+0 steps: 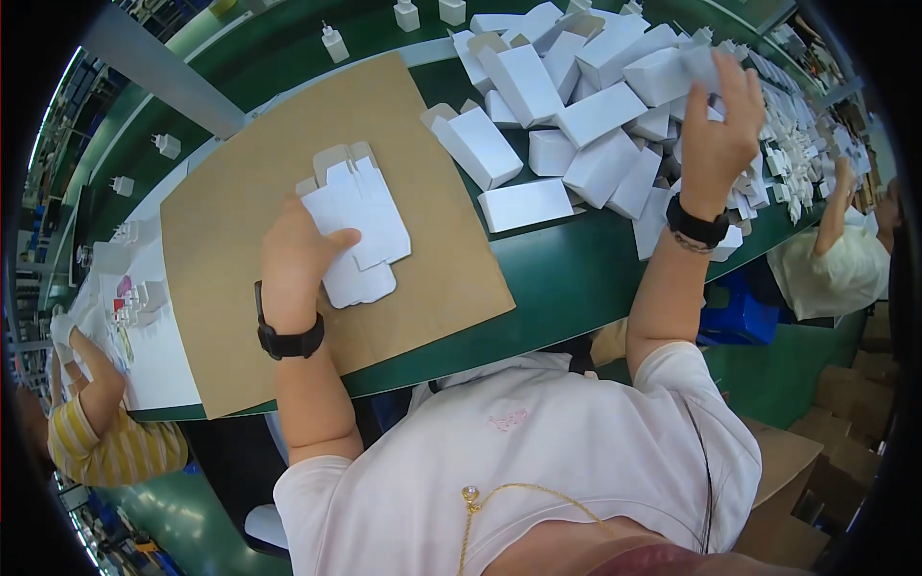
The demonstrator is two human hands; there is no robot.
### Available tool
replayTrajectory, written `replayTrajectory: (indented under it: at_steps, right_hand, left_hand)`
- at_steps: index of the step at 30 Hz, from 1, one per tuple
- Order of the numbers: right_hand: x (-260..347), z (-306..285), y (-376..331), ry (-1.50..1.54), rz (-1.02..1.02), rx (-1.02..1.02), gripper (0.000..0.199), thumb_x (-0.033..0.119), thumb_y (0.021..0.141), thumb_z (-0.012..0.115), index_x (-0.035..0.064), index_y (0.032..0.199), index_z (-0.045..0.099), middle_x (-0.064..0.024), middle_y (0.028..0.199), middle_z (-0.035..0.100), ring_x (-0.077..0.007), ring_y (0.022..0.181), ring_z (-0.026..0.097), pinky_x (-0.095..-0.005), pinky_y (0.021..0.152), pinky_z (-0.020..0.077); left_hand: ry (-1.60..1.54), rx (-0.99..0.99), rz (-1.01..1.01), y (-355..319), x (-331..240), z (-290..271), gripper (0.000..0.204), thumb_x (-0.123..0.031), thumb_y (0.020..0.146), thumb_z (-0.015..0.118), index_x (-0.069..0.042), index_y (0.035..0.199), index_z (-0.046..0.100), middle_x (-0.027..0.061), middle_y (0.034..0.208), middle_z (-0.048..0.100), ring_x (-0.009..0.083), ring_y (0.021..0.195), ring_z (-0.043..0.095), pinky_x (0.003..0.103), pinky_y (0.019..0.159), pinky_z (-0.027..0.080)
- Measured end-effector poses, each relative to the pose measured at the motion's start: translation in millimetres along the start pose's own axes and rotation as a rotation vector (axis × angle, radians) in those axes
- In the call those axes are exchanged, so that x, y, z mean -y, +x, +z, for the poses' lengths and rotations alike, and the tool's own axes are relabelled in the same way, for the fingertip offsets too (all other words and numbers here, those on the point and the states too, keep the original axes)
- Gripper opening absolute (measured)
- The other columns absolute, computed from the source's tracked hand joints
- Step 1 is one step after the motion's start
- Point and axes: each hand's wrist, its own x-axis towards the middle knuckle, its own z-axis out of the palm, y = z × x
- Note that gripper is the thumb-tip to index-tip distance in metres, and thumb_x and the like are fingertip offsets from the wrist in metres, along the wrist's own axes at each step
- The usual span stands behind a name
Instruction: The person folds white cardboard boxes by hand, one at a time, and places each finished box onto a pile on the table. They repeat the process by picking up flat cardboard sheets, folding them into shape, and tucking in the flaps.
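Note:
A small stack of flat, unfolded white cartons [370, 216] lies on a brown cardboard sheet [442, 278]. My left hand [296, 248] grips the stack at its left edge, thumb laid across the top carton; the other fingers are mostly hidden. Over at the far right, my right hand [722, 144] is raised above a heap of folded white boxes [602, 113], its fingers apart. Just past its fingertips is a motion-blurred white box [701, 63], seemingly loose from the hand. Some boxes in the heap have open flaps showing grey-brown insides.
Beneath everything is a green tabletop [567, 278]. Small white bottles [333, 43] stand along the far side, and many white parts [795, 163] lie right of the heap. Co-workers sit at left [115, 437] and right [831, 259]. A blue stool [740, 309] is below the table.

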Motion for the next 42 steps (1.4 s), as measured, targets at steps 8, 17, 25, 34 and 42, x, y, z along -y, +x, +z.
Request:
replayTrajectory:
  at_steps: [8, 17, 25, 34, 42]
  right_hand:
    - [66.5, 3.0, -25.6, 0.790, 0.358, 0.724, 0.026, 0.009, 0.079, 0.065, 0.0057, 0.104, 0.064, -0.0095, 0.101, 0.065, -0.0143, 0.073, 0.063, -0.0238, 0.066, 0.0481]
    - [125.6, -11.8, -49.2, 1.237, 0.629, 1.150, 0.051, 0.020, 0.080, 0.068, 0.0087, 0.126, 0.050, -0.0111, 0.114, 0.058, -0.0142, 0.083, 0.062, -0.0266, 0.074, 0.0520]
    - [130.1, -11.6, -53.9, 1.205, 0.455, 0.981, 0.052, 0.016, 0.077, 0.071, 0.0026, 0.123, 0.050, -0.0119, 0.114, 0.058, -0.0147, 0.089, 0.061, -0.0264, 0.077, 0.0519]
    - [120.7, -14.0, -48.7, 1.291, 0.283, 1.054, 0.031, 0.020, 0.075, 0.074, 0.0021, 0.091, 0.054, -0.0016, 0.086, 0.056, -0.0073, 0.073, 0.053, -0.0194, 0.067, 0.0449]
    - [147.7, -15.8, -52.6, 1.732, 0.921, 1.044, 0.030, 0.024, 0.090, 0.057, 0.0055, 0.111, 0.049, 0.0004, 0.086, 0.054, -0.0047, 0.075, 0.050, -0.0185, 0.065, 0.0421]
  left_hand:
    - [-0.463, -0.026, 0.121, -5.3, -25.2, -4.0, 0.042, -0.011, 0.070, 0.073, -0.001, 0.106, 0.054, 0.0070, 0.063, 0.054, 0.0126, 0.055, 0.051, 0.024, 0.054, 0.043]
    - [-0.783, -0.047, 0.351, -40.7, -69.9, 18.4, 0.022, -0.015, 0.075, 0.071, -0.003, 0.080, 0.053, 0.0028, 0.063, 0.057, 0.0084, 0.053, 0.051, 0.021, 0.051, 0.042]
    - [-0.824, -0.060, 0.258, -51.7, -68.9, 23.7, 0.023, -0.013, 0.074, 0.072, -0.004, 0.080, 0.053, 0.0049, 0.069, 0.058, 0.0107, 0.062, 0.054, 0.025, 0.055, 0.043]
    - [-1.011, 0.063, 0.721, -47.9, -59.1, 47.0, 0.087, -0.023, 0.079, 0.069, -0.009, 0.140, 0.007, 0.0181, 0.127, 0.038, 0.0279, 0.111, 0.048, 0.037, 0.091, 0.040]
    - [-1.126, 0.158, 0.648, -48.4, -58.6, 33.1, 0.052, -0.024, 0.090, 0.056, -0.011, 0.125, 0.021, 0.0113, 0.104, 0.048, 0.0163, 0.089, 0.052, 0.030, 0.074, 0.044]
